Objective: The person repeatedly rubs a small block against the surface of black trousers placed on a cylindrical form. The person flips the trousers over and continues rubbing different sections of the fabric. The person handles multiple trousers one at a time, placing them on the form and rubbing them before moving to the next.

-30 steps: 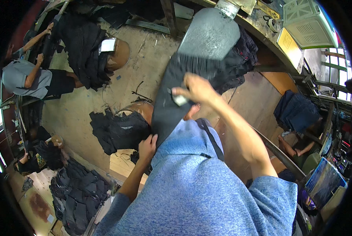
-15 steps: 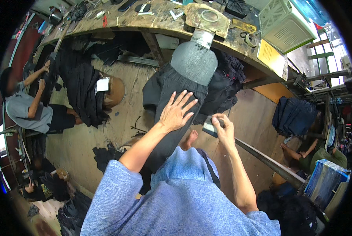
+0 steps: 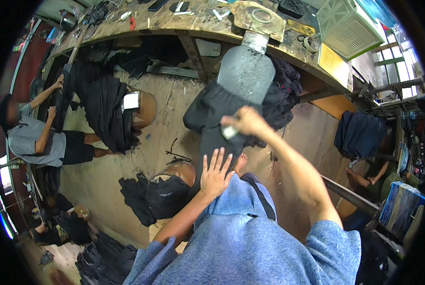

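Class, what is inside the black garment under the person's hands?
A grey board runs into the black garment; only the board's upper part shows. The garment covers the rest, so where it ends cannot be seen.

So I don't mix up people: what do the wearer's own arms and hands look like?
The left hand and right hand look ungloved. Both arms are bare up to loose short sleeves, mottled blue like the shirt. No watch or bracelet shows; the right hand is too blurred for finer detail.
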The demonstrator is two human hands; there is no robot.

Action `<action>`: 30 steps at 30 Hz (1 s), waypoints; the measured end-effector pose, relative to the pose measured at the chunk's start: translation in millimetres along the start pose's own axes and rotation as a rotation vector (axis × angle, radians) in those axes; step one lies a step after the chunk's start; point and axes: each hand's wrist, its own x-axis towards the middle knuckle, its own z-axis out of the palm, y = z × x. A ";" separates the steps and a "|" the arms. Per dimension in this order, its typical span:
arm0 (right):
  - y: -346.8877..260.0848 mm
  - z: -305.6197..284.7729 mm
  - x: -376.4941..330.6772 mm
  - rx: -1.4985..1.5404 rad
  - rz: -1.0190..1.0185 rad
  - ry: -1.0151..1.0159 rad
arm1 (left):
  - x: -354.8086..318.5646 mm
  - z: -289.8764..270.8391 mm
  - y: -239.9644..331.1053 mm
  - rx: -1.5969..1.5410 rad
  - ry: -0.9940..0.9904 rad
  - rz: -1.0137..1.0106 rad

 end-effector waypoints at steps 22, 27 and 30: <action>85.8 -74.6 -39.9 1.073 0.089 -0.177 | 88.9 -23.9 -37.7 -0.009 -0.162 0.085; 58.8 -20.4 -93.9 0.605 -0.116 1.072 | 184.1 -34.6 -51.4 -0.007 0.144 0.394; -1.1 54.6 -101.3 0.404 -0.484 0.937 | 249.2 -40.8 -66.4 -0.110 0.269 0.660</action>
